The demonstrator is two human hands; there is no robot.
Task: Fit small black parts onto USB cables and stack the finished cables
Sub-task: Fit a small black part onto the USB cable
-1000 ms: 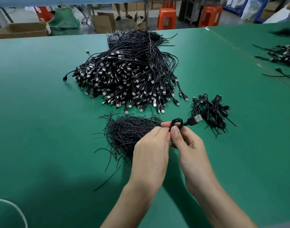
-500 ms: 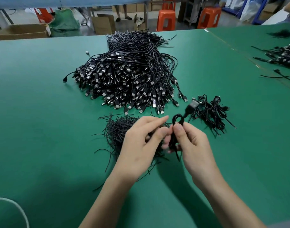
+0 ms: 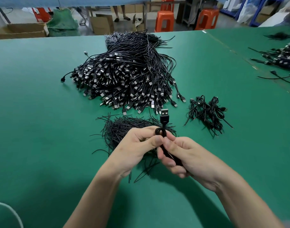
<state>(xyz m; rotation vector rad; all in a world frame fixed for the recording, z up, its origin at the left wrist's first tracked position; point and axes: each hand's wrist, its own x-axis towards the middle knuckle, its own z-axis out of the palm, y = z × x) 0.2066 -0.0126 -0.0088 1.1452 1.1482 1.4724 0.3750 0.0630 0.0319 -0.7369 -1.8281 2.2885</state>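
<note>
Green worktop [image 3: 42,129] carries a far cable heap [image 3: 124,79] and a right bundle stack [image 3: 208,112], while left hand [image 3: 137,148] and right hand [image 3: 188,157] both pinch one coiled USB cable [image 3: 164,119] above the black ties [image 3: 124,127].

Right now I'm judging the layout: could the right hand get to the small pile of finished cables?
Probably yes: the finished cables lie on bare table just ahead-right of the right hand, though it holds a coiled cable.

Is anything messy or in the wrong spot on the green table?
Mostly tidy piles. One black USB cable strays left of the big black cable heap, and a few thin black ties lie loose near the hands.
</note>
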